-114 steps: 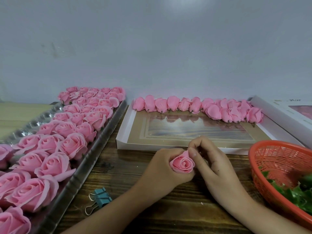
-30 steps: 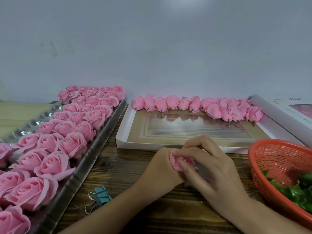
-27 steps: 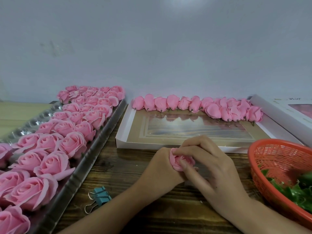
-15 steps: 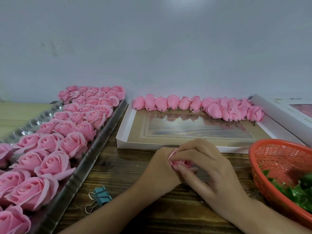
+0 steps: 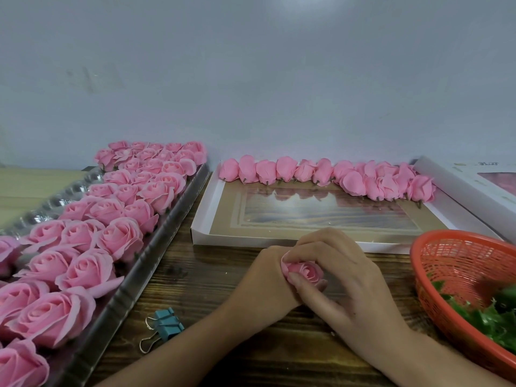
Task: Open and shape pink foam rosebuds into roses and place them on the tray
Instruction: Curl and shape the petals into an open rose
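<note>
My left hand (image 5: 264, 283) grips a pink foam rosebud (image 5: 307, 270) from below, just above the wooden table. My right hand (image 5: 343, 277) arches over it, thumb and forefinger pinching an outer petal at the bud's left side. Only the bud's spiral top shows between the fingers. A silver tray (image 5: 156, 252) at the left holds several opened pink roses (image 5: 120, 238) in rows. A row of closed rosebuds (image 5: 324, 173) lies along the far edge of a white box lid (image 5: 203, 227) behind my hands.
An orange mesh basket (image 5: 458, 263) with green leaves stands at the right. A teal binder clip (image 5: 167, 325) lies on the wooden table (image 5: 195, 277) near my left forearm. Another white box (image 5: 480, 188) sits at the far right, and a grey wall rises behind.
My right hand has come over the top of the bud and its fingers have shifted round the petals. In the last half second the spiral centre has come back into sight.
</note>
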